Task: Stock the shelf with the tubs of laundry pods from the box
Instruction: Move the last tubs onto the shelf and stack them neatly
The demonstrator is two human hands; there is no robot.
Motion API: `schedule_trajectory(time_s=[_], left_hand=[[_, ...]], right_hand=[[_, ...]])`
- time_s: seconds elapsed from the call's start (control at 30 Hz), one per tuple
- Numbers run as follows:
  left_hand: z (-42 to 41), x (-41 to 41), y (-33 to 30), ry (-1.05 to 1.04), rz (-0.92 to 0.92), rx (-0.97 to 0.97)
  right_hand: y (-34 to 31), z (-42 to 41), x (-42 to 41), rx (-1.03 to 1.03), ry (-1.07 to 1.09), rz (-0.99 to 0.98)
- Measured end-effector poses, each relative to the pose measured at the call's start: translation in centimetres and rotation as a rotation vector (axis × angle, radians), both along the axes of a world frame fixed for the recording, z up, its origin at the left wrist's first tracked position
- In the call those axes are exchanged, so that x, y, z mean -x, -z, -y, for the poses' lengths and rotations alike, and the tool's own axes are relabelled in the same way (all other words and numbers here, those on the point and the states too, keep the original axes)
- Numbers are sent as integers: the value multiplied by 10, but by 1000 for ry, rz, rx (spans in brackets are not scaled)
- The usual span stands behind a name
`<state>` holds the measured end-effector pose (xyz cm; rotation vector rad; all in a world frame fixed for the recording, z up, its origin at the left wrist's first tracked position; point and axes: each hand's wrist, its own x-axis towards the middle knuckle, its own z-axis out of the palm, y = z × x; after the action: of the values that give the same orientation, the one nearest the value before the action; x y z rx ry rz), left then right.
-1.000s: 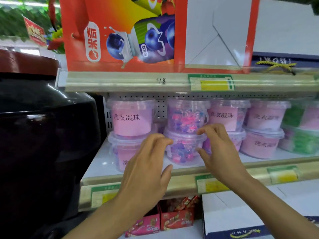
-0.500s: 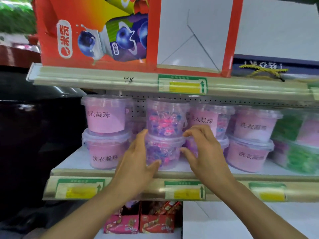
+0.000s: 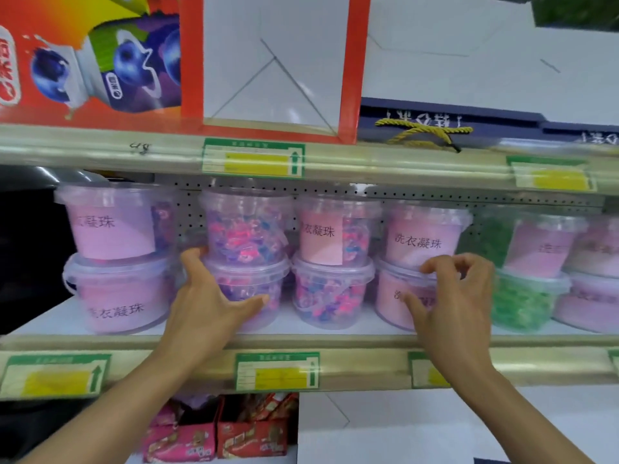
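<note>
Left hand (image 3: 207,303) cups the lower tub (image 3: 248,293), right hand (image 3: 452,296) hovers curled, empty; tubs look stiff, slick, best held by the sides

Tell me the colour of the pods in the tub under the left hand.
Mixed pink, purple and blue, in the clear lower tub; the head view shows it.

Red blueberry-print carton (image 3: 100,61) overhead
</note>
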<state>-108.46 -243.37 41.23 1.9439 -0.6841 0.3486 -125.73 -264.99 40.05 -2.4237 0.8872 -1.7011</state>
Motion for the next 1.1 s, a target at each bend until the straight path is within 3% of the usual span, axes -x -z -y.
schedule_trajectory(time_s=[0.6,0.8,0.97,1.1], left_hand=[[41,23,1,91,18,-12],[39,22,3,151,34,-32],[11,17,8,232,71,-169],[-34,23,8,69,316,-113]], right_hand=[[-12,36,37,5,43,-46],[-18,7,36,28,101,-40],[-28,-73,6,179,-310,-59],[-29,-120,-28,215,-524,-146]])
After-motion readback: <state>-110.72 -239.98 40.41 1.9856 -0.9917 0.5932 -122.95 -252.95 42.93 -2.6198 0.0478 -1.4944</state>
